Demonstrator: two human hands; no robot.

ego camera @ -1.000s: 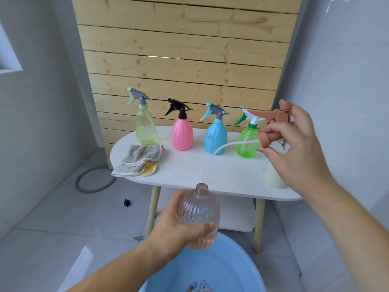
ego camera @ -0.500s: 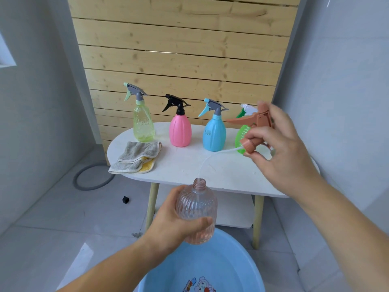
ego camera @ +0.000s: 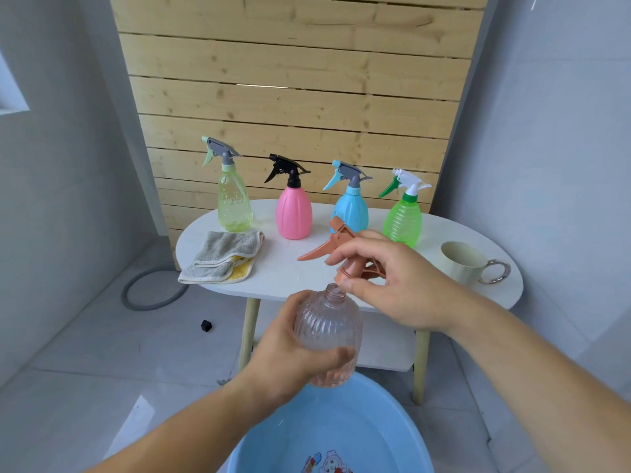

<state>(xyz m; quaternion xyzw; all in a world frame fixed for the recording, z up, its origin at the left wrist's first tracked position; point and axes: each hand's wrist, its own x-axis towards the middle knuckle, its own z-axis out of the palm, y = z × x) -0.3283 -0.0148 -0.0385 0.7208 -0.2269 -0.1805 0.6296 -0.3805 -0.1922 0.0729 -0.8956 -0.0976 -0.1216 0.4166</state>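
Head view is showing the left hand (ego camera: 300, 349) gripping the pink ribbed bottle (ego camera: 327, 339) upright over the blue basin (ego camera: 259, 448). Reaching in from the right, the right hand (ego camera: 399, 285) is pinching the terracotta spray head (ego camera: 341, 247) just above the bottle's open neck.

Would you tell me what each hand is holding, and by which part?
The left hand grips the clear pink bottle around its ribbed body; the right hand pinches the orange spray head at its collar, just above the bottle's neck.

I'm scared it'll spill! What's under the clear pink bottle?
A blue basin sits right below the clear pink bottle, with a cartoon picture on its bottom. The left hand gripping the bottle hides part of the basin's rim, and its near side is out of view.
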